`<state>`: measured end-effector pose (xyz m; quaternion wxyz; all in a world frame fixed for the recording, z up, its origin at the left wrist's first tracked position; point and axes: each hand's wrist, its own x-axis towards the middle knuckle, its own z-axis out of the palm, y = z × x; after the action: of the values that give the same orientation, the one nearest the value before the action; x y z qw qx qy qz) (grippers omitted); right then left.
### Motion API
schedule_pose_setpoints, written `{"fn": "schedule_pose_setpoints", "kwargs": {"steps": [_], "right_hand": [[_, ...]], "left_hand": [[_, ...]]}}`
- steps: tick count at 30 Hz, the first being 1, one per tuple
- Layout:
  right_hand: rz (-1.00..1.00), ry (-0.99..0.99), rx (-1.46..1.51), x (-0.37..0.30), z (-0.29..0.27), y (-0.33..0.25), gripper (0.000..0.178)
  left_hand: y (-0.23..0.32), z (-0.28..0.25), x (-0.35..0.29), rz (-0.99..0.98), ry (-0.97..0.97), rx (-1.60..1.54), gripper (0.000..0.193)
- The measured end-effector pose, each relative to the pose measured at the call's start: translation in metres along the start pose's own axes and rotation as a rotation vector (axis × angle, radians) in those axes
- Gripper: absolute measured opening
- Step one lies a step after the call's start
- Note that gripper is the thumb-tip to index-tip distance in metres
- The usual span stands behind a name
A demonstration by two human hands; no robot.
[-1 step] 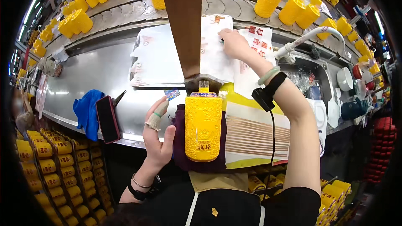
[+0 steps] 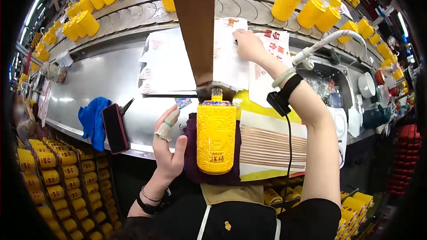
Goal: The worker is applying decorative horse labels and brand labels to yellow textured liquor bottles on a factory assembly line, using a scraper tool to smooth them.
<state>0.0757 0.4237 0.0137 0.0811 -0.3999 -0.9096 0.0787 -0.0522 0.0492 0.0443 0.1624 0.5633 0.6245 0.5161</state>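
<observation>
A yellow embossed bottle point(image 2: 216, 138) with a clear neck lies on a dark purple cloth point(image 2: 190, 151) in front of me. My left hand point(image 2: 170, 146) is beside it, fingers stretched out and thumb apart, holding nothing; a pale finger cover is on one finger. My right hand point(image 2: 249, 45) reaches far forward over white printed sheets point(image 2: 229, 64), its fingers curled together at the paper. A small dark bit shows at those fingertips, too small to name. Beside that hand lies a sheet with red characters point(image 2: 276, 46).
Brown-striped paper point(image 2: 271, 144) lies right of the bottle. A phone point(image 2: 115, 129) and a blue cloth point(image 2: 94, 118) lie left. A brown post point(image 2: 193, 26) rises ahead. A tap point(image 2: 329, 40) arches over a sink point(image 2: 331, 80). Yellow bottles point(image 2: 286, 3) stand on the conveyor point(image 2: 242, 2).
Almost nothing differs. The view has shifted slightly; both hands keep their places, the left beside the bottle and the right at the sheets.
</observation>
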Motion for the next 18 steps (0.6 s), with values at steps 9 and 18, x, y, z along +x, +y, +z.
{"fn": "schedule_pose_setpoints", "kwargs": {"steps": [9,18], "right_hand": [[0.242,-0.052,0.15,0.108,0.002,0.068,0.057],[0.21,0.025,0.241,0.115,-0.008,0.067,0.06]], "left_hand": [[-0.007,-0.003,0.001,-0.07,0.082,-0.003,0.049],[-0.013,0.002,0.008,-0.088,0.108,-0.047,0.048]]}}
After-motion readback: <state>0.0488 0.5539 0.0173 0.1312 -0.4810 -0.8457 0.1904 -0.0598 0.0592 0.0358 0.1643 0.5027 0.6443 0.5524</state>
